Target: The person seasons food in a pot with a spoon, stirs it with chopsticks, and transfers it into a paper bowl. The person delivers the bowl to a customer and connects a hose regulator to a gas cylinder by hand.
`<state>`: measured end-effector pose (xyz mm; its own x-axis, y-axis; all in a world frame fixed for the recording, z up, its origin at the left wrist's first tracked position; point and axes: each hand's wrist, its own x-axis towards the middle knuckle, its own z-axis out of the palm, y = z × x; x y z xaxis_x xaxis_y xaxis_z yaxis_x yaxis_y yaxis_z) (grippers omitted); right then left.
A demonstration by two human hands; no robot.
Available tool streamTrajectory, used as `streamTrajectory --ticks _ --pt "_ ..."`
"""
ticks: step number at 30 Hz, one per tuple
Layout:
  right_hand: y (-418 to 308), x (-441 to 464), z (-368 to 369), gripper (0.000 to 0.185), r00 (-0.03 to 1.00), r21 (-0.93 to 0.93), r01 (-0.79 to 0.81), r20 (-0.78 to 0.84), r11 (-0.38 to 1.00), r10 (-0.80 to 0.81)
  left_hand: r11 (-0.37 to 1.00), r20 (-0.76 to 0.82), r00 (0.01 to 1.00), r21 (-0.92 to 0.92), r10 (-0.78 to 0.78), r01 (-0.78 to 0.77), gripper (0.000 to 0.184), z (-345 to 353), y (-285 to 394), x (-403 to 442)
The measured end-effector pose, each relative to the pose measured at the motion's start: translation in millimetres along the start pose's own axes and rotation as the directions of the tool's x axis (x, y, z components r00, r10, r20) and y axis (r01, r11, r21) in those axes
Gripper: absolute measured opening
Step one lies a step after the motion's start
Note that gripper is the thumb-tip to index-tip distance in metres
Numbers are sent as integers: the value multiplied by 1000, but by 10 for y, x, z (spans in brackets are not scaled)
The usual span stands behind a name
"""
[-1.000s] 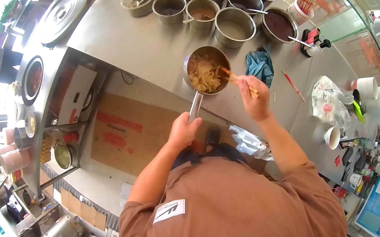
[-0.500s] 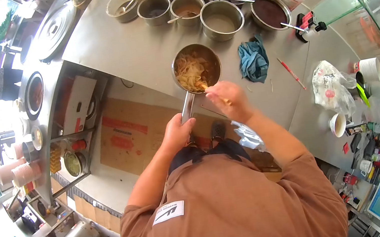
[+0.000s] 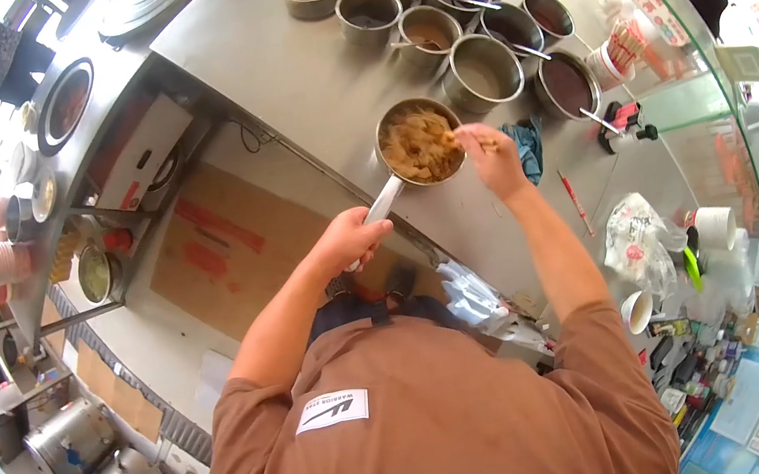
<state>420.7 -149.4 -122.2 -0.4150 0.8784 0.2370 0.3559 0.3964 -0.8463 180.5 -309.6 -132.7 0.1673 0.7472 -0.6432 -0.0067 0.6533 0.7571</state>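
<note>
A small steel saucepan (image 3: 384, 201) is at the near edge of the steel counter, its handle wrapped in the closed fingers of my left hand (image 3: 355, 239). Broad, brown-coated noodles (image 3: 417, 146) fill its bowl. At the pan's right rim, my right hand (image 3: 495, 158) is closed around a tan, wooden-looking utensil (image 3: 488, 146). The utensil's tip reaches into the noodles, and its exact kind is hidden by the fingers. Just beyond this hand lies a crumpled blue cloth (image 3: 530, 150), partly covered by it.
Several steel pots (image 3: 485, 74) of sauces and toppings, some with spoons, crowd the far counter. A tub of skewers (image 3: 617, 55), a red-wrapped stick (image 3: 576, 202) and a plastic bag (image 3: 639, 237) are on the right. Open shelving (image 3: 146, 166) stands left; a glass screen (image 3: 717, 76) borders the right.
The view has turned and shifted. The noodles are now more heaped and evenly brown. My right hand has moved to the pan's right side, still holding the utensil, while my left keeps the handle.
</note>
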Motion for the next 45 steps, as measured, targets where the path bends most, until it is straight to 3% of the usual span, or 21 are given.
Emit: streamTrajectory --ticks 2,4,5,8,9,10,12,14,16,20,22,24,26,30,33,34,36,37,40,42,45 --pt "-96 -33 -35 15 992 10 -80 98 997 78 999 21 1000 -35 0 0 26 -3 -52 22" --pt "-155 -42 -62 17 987 365 -105 153 925 52 1000 8 1000 -27 -10 10 25 9 -13 -14" --pt "-94 18 -56 18 989 284 -146 34 948 142 1000 0 1000 -4 -15 15 24 20 3 -27" --pt "61 -21 -111 18 995 -23 -75 68 997 77 999 8 1000 -40 -28 29 24 5 -1 -5" --pt "-120 -44 -47 19 939 146 -334 139 931 315 999 -2 1000 -49 -24 24 24 -10 19 1" --pt "-216 -62 19 19 935 143 -342 149 929 321 1000 1 1000 -21 -15 15 24 4 14 -20" --pt "-319 -54 114 20 943 413 -328 92 849 319 1000 -1 1000 2 -3 3 24 19 -21 9" --pt "-136 -7 197 21 963 460 -270 127 846 238 1000 6 1000 26 1 -1 24 17 -100 72" --pt "2 95 115 20 961 323 -268 152 908 230 999 3 999 -3 -35 35 24 11 -25 -24" --pt "-146 -36 -63 12 971 67 104 209 992 -116 999 20 1000 -43 -2 2 25 -23 -61 14" --pt "-29 -85 -15 11 945 132 -46 327 990 0 999 34 999 -35 -8 9 24 -34 -59 25" --pt "65 47 -17 11 984 252 -96 171 963 53 1000 49 999 -17 -17 18 24 -69 -63 30" --pt "77 83 -31 12 989 89 -62 136 994 49 1000 67 998 3 12 -12 23 -139 -51 64" --pt "-138 16 -58 13 940 284 -191 328 940 92 1000 101 995 23 -6 4 23 -255 -19 70" --pt "-346 278 -112 10 901 -120 136 428 983 -72 995 196 980 102 -7 -14 23 -441 80 72" --pt "-590 389 -73 10 898 -117 138 433 984 -75 995 191 981 98 -7 -12 23 -512 95 98" --pt "-909 612 -5 14 696 -97 303 702 948 -151 948 293 951 319 -96 -2 24 -625 105 144" --pt "-860 754 -32 12 719 -174 329 684 928 -127 921 275 952 388 -132 15 24 -622 204 62" --pt "-55 847 -288 22 876 10 -210 446 978 184 942 241 968 335 -70 -16 25 -673 111 -48" --pt "196 521 -443 23 902 198 -331 355 923 247 994 170 982 90 -81 66 25 -598 -59 -104" --pt "-70 -59 -135 19 904 198 -396 257 897 342 997 86 996 -59 -40 45 24 -295 -157 -157"
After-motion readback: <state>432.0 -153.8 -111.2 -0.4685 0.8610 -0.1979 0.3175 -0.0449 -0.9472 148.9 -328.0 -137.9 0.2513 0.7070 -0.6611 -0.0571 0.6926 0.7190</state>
